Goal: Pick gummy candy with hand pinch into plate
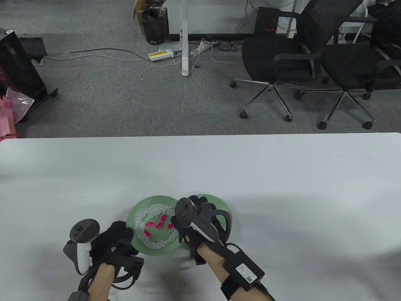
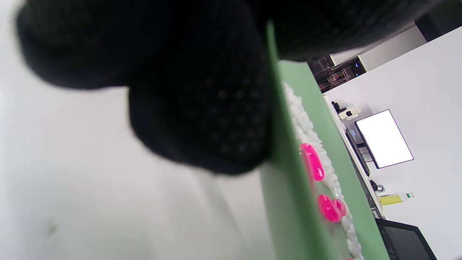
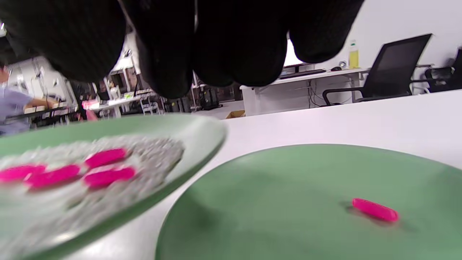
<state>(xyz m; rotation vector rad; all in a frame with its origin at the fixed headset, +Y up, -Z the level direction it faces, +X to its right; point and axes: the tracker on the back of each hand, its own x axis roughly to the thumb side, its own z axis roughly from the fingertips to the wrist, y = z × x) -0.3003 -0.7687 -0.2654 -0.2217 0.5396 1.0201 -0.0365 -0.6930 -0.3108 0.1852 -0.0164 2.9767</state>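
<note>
A green plate point(image 1: 134, 210) holds a ring of white granules point(image 1: 153, 209) and several pink gummy candies point(image 1: 159, 223). My left hand point(image 1: 120, 233) grips this plate's left rim point(image 2: 285, 202); its fingers point(image 2: 202, 119) press against the edge. In the right wrist view this plate point(image 3: 202, 144) is tilted and overhangs a second green plate point(image 3: 270, 202), where one pink gummy point(image 3: 375, 210) lies. My right hand point(image 1: 197, 202) hovers over the second plate point(image 1: 224, 205). Its fingers point(image 3: 234, 47) hang bunched above the plate, with no candy showing between them.
The white table point(image 1: 282, 175) stretches wide to the right and behind the plates. Beyond its far edge are office chairs point(image 1: 282, 62) and floor cables.
</note>
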